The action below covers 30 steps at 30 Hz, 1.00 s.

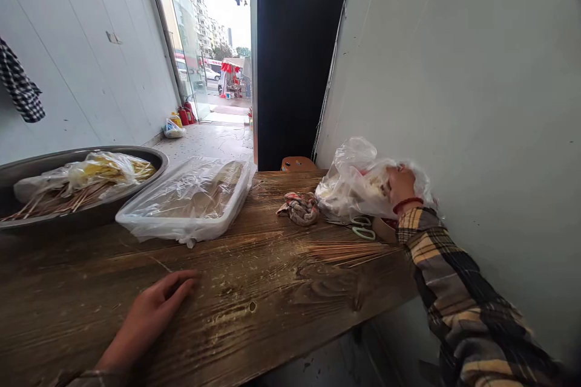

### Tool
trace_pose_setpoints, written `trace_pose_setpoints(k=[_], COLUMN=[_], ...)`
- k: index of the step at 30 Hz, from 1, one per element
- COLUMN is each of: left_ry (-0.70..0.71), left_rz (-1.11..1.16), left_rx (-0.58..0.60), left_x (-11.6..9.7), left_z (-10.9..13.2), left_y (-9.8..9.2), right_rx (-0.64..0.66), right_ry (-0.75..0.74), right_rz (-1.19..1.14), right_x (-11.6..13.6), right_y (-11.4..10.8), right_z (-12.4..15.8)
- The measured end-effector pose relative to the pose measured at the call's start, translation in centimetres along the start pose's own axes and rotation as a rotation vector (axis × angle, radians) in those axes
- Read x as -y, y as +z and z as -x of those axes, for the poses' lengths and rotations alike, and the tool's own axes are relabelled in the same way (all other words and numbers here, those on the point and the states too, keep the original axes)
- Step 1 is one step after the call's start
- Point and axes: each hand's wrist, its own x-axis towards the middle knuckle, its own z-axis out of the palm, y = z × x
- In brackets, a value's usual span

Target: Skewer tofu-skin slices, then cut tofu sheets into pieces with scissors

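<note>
Hands number two. The right hand [402, 184] is at the far right, its fingers sunk in the folds of one clear bag [349, 187]; the fingertips are hidden, so whether it grips anything cannot be told. One red bracelet [407, 202] circles that wrist, beside a plaid sleeve [447, 278]. The left hand [157, 308] lies open on the near left of the tabletop [254, 332], thumb and fingers loosely stretched out.

The bag sits at the far right of the tabletop, near the right wall [490, 133]. It is thin, crumpled and see-through, with a puffed peak at its left and whitish contents showing; what they are is too blurred to tell.

Just left of the bag lies one cloth [299, 208], bunched, greyish with red. One pair of scissors [363, 233], with two pale green loops, lies on the bag's near side. Nearer still are thin brown sticks [347, 252], too many to count, in one loose row. One box [384, 230], mostly hidden, is by the right wrist.

Left of centre stands one white tub [218, 231], clear film [195, 190] across it. Farther left, one dark basin [164, 164] holds wrapped skewers [77, 196]
</note>
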Motion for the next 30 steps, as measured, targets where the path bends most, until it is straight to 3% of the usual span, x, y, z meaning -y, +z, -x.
trace_pose_setpoints(k=[4,7,10,13,16,19,21,22,24,26,28,30], left_ry=[-0.033,-0.024,0.005,0.034,0.051,0.01,-0.029,-0.04,-0.041,-0.037,-0.044,-0.049], left_rz=[0.003,0.001,-0.005,-0.031,-0.057,-0.091,-0.126,-0.135,-0.121,-0.097,-0.09,-0.089], left_rx=[-0.007,-0.011,-0.02,-0.048,-0.052,-0.039,-0.036,-0.032,-0.021,-0.013,-0.02,-0.032], left_x=[-0.1,0.0,-0.2,-0.4,-0.2,0.1,0.2,0.2,0.1,-0.2,-0.4,-0.6], left_z=[-0.1,-0.1,-0.1,-0.2,-0.4,-0.6,-0.7,-0.7,-0.8,-0.7,-0.7,-0.6], left_y=[-0.1,-0.2,-0.2,-0.2,-0.3,-0.5,-0.6,-0.7,-0.7,-0.6,-0.6,-0.5], right_rx=[-0.045,0.022,0.177,0.305,0.472,0.629,0.755,0.863,1.14,1.312,1.238,0.95], right_ry=[-0.001,-0.041,-0.11,-0.15,-0.079,0.065,-0.048,-0.182,-0.454,-0.604,-0.593,-0.473], right_rz=[-0.268,-0.434,-0.649,-0.667,-0.687,-0.697,-0.56,-0.44,-0.232,-0.143,-0.182,-0.222], right_x=[3.8,6.5,8.7,10.3,10.3,8.5,6.7,5.9,4.8,4.6,5.0,5.1], right_y=[-0.6,-0.6,-0.3,0.7,3.5,7.4,9.3,9.8,9.6,8.1,6.1,4.2], right_z=[-0.4,1.1,4.5,9.4,15.1,20.3,22.7,23.5,24.1,23.0,20.5,16.8])
